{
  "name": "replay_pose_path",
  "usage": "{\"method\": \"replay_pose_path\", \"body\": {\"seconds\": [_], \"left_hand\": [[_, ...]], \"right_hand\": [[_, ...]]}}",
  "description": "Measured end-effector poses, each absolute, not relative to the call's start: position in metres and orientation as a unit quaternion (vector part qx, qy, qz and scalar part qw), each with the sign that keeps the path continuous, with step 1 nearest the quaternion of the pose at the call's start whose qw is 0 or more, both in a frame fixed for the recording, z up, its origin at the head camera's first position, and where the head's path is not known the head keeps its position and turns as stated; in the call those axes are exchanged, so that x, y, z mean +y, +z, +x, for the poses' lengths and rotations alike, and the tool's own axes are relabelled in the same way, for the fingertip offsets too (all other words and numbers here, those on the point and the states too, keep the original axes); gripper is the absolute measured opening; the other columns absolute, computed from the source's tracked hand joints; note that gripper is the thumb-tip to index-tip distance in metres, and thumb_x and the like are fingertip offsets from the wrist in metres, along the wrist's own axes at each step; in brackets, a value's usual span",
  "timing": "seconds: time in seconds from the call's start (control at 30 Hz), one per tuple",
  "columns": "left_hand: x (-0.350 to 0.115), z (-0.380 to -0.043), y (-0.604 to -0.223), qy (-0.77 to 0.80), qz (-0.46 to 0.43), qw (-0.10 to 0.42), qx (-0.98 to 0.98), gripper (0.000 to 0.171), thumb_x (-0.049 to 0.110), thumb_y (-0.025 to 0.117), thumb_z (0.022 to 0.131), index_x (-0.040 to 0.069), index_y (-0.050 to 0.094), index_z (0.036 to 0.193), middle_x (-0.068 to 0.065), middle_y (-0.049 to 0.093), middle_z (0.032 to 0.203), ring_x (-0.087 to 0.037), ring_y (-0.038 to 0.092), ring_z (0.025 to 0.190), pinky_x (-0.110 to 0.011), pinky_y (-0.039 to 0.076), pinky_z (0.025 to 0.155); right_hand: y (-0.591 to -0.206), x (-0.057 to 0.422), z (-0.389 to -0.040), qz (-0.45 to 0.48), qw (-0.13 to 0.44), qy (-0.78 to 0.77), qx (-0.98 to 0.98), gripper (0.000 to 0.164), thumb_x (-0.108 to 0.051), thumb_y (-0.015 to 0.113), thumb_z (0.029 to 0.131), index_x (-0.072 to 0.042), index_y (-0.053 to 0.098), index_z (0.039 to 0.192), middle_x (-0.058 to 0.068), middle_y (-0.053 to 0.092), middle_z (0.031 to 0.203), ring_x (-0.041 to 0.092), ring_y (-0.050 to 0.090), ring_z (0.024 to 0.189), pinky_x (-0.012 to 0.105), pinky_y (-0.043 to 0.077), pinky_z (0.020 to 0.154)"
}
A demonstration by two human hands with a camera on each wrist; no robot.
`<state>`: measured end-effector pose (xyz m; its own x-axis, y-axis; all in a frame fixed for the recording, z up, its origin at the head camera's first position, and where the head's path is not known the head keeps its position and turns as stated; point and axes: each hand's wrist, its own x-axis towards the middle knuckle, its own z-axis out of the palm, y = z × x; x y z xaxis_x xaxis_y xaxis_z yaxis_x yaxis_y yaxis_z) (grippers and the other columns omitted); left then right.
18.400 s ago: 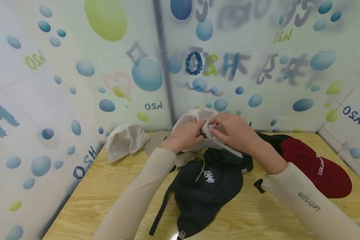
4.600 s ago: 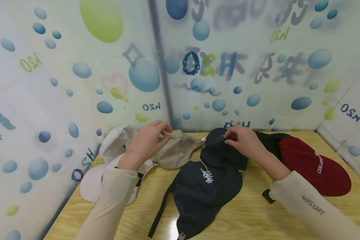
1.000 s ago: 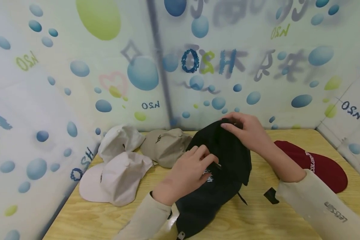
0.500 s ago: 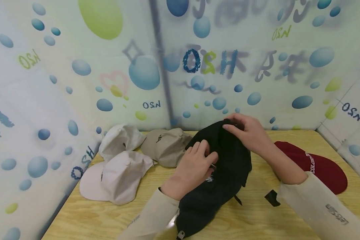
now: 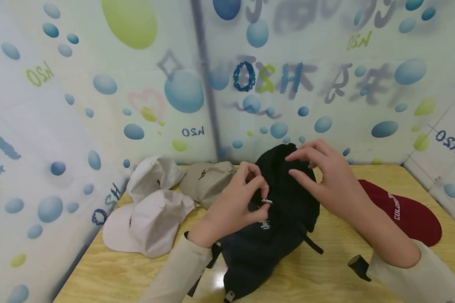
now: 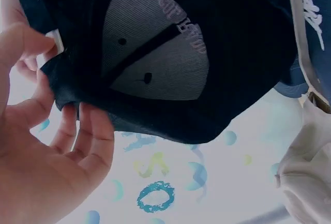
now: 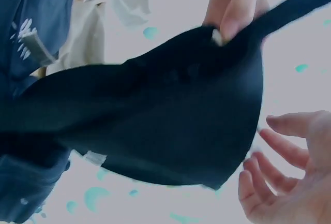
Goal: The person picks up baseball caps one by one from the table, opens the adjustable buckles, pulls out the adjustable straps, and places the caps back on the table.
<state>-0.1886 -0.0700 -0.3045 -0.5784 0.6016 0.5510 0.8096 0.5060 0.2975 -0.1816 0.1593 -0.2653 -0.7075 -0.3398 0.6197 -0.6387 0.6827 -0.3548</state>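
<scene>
A black baseball cap is held up over the middle of the table, its inside with stitched lettering showing in the left wrist view. My left hand pinches the metal buckle at the back of this cap between thumb and forefinger. My right hand is spread beside the cap's right side; the right wrist view shows its fingertips just apart from the fabric. A loose black strap hangs off the cap. Beneath lies a navy cap with white lettering, partly covered.
At the left lie a pale pink cap, a white cap and a beige cap. A dark red cap lies at the right. Behind the wooden table rises a patterned curtain.
Earlier both hands worked on a whitish cap; later the black cap was lifted from beside the red one. Just now my right hand has let go of its top and spread.
</scene>
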Motion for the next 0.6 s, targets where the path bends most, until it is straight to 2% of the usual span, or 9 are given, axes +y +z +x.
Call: {"method": "replay_pose_path", "body": {"seconds": [0.07, 0.13, 0.3, 0.4, 0.6], "left_hand": [[-0.0702, -0.1896, -0.3008, -0.297, -0.412, 0.181, -0.842, 0.021, 0.009, 0.071, 0.087, 0.014, 0.051, 0.089, -0.009, 0.036, 0.114, -0.014, 0.046, 0.087, -0.02, 0.041, 0.07], [-0.0709, -0.191, -0.299, -0.329, -0.405, 0.163, -0.838, 0.019, 0.007, 0.069, 0.089, 0.013, 0.05, 0.089, -0.01, 0.034, 0.116, -0.017, 0.047, 0.09, -0.022, 0.043, 0.072], [-0.0729, -0.1936, -0.2987, -0.384, -0.384, 0.113, -0.832, 0.018, 0.007, 0.066, 0.092, 0.012, 0.05, 0.088, -0.01, 0.033, 0.119, -0.018, 0.047, 0.096, -0.026, 0.05, 0.081], [-0.0729, -0.1939, -0.2992, -0.391, -0.38, 0.1, -0.832, 0.017, 0.008, 0.067, 0.092, 0.012, 0.05, 0.088, -0.01, 0.034, 0.119, -0.018, 0.047, 0.098, -0.027, 0.052, 0.082], [-0.0715, -0.1953, -0.3015, -0.404, -0.375, 0.102, -0.828, 0.017, 0.006, 0.068, 0.092, 0.011, 0.051, 0.089, -0.01, 0.035, 0.115, -0.018, 0.048, 0.097, -0.026, 0.055, 0.081]], "right_hand": [[-0.2657, 0.1571, -0.1753, 0.298, 0.256, 0.266, -0.88, 0.021, -0.007, 0.076, 0.086, -0.014, 0.072, 0.105, -0.002, 0.066, 0.101, 0.007, 0.057, 0.083, 0.024, 0.052, 0.069], [-0.2669, 0.155, -0.1721, 0.313, 0.221, 0.251, -0.889, 0.018, -0.007, 0.074, 0.087, -0.016, 0.072, 0.103, -0.005, 0.068, 0.097, 0.004, 0.057, 0.076, 0.022, 0.052, 0.066], [-0.2715, 0.1548, -0.1776, 0.344, 0.131, 0.239, -0.899, 0.017, -0.007, 0.068, 0.093, -0.013, 0.072, 0.108, 0.0, 0.071, 0.102, 0.011, 0.061, 0.081, 0.027, 0.054, 0.07], [-0.273, 0.1573, -0.1802, 0.35, 0.094, 0.277, -0.89, 0.017, -0.011, 0.067, 0.094, -0.014, 0.073, 0.11, -0.002, 0.072, 0.103, 0.009, 0.061, 0.082, 0.026, 0.053, 0.07], [-0.2738, 0.1535, -0.1781, 0.327, 0.063, 0.338, -0.88, 0.016, -0.018, 0.067, 0.095, -0.018, 0.072, 0.11, -0.007, 0.071, 0.099, 0.003, 0.062, 0.082, 0.025, 0.054, 0.071]]}}
